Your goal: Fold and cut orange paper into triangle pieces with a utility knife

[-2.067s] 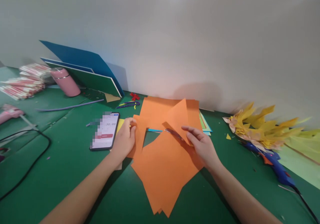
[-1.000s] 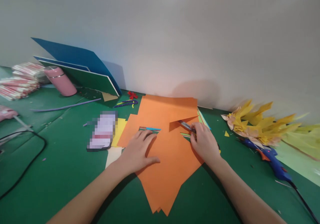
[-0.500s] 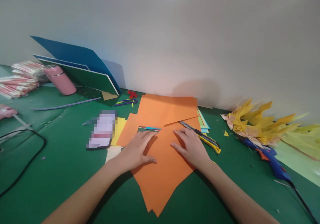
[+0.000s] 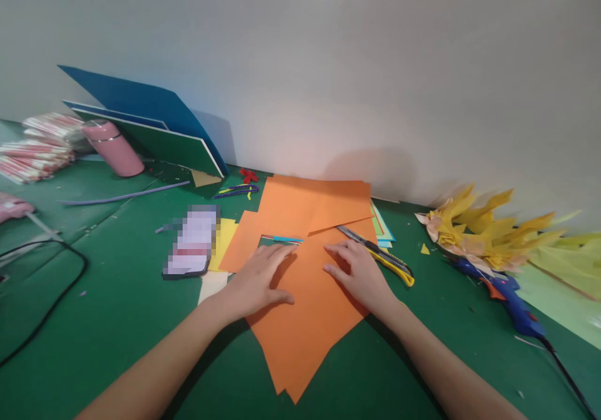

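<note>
Orange paper (image 4: pixel 300 332) cut to pointed ends lies before me on the green table (image 4: pixel 122 332). My left hand (image 4: pixel 258 282) rests over its left side, fingers stretched and thumb apart. On the right side, my right hand (image 4: pixel 359 276) is loosely curved with the thumb apart, holding nothing. Just beyond it lies a yellow and black utility knife (image 4: pixel 394 266), its blade end on the paper. More orange sheets (image 4: pixel 323 201) are at the back. A thin blue stick, perhaps a pen (image 4: pixel 282 240), shows past my left fingertips.
At left are a phone (image 4: pixel 192 245) with blurred edges, a pink bottle (image 4: pixel 115 148), leaning boards (image 4: pixel 154 151) and a black cable (image 4: pixel 70 301). Yellow paper leaves (image 4: pixel 493 232) and a blue glue gun (image 4: pixel 516 304) with its cord lie at right. A red flower shape (image 4: pixel 248 176) sits near the wall.
My right hand has shifted very slightly, its fingers a little more curled. The left hand and the orange paper look the same.
</note>
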The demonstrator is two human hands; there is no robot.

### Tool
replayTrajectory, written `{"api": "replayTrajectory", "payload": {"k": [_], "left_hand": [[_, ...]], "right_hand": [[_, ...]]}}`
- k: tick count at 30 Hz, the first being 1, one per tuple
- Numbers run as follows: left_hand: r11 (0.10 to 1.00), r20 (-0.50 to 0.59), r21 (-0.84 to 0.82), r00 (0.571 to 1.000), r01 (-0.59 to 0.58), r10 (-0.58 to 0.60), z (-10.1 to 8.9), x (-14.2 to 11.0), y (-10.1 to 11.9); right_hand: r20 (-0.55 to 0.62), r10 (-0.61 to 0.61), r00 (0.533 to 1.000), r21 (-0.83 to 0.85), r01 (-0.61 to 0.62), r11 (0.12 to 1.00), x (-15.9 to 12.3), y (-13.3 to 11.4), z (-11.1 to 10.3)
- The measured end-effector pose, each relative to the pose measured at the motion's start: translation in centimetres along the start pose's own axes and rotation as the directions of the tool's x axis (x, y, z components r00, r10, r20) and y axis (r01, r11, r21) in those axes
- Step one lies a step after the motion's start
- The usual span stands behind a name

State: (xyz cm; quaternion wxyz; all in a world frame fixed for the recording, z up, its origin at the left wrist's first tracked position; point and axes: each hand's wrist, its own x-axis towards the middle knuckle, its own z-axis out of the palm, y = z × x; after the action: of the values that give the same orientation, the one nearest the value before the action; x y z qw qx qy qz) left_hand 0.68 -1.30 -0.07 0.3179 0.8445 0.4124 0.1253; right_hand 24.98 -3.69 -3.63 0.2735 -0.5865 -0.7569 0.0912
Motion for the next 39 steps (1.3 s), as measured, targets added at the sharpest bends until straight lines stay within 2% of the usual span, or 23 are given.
{"api": "replayTrajectory", "payload": {"k": [3, 8, 16, 22, 29, 36, 39], "left_hand": [[1.0, 0.001, -0.005, 1.0, 0.006, -0.006, 0.0, 0.0, 0.0], [0.999, -0.014, -0.004, 0.999, -0.034, 0.034, -0.1, 0.0, 0.1], [0.999, 0.004, 0.017, 0.999, -0.033, 0.033, -0.1, 0.0, 0.2], [0.994, 0.033, 0.082, 0.997, -0.072, 0.069, -0.3, 0.1, 0.3], [0.995, 0.001, 0.066, 0.997, -0.074, 0.074, -0.1, 0.0, 0.2], [0.995, 0.047, 0.064, 0.996, -0.073, 0.07, -0.3, 0.1, 0.3], [0.995, 0.073, 0.068, 0.995, -0.068, 0.063, -0.4, 0.1, 0.5]], "right_hand": [[-0.007, -0.036, 0.999, -0.008, 0.036, 0.999, -0.2, -0.1, 0.2], [-0.018, -0.088, 0.996, -0.128, 0.085, 0.988, -0.6, -0.5, 0.9], [-0.028, -0.019, 0.999, -0.045, 0.017, 0.999, -0.5, -0.5, 0.7], [-0.003, -0.053, 0.999, -0.037, 0.053, 0.998, -0.6, -1.0, 0.5], [0.006, -0.157, 0.988, -0.069, 0.157, 0.985, -0.7, -1.4, 0.3], [-0.092, -0.232, 0.968, -0.038, 0.229, 0.973, -0.9, -1.5, 0.3], [-0.179, -0.18, 0.967, 0.034, 0.189, 0.981, -1.0, -1.4, 0.3]]}}
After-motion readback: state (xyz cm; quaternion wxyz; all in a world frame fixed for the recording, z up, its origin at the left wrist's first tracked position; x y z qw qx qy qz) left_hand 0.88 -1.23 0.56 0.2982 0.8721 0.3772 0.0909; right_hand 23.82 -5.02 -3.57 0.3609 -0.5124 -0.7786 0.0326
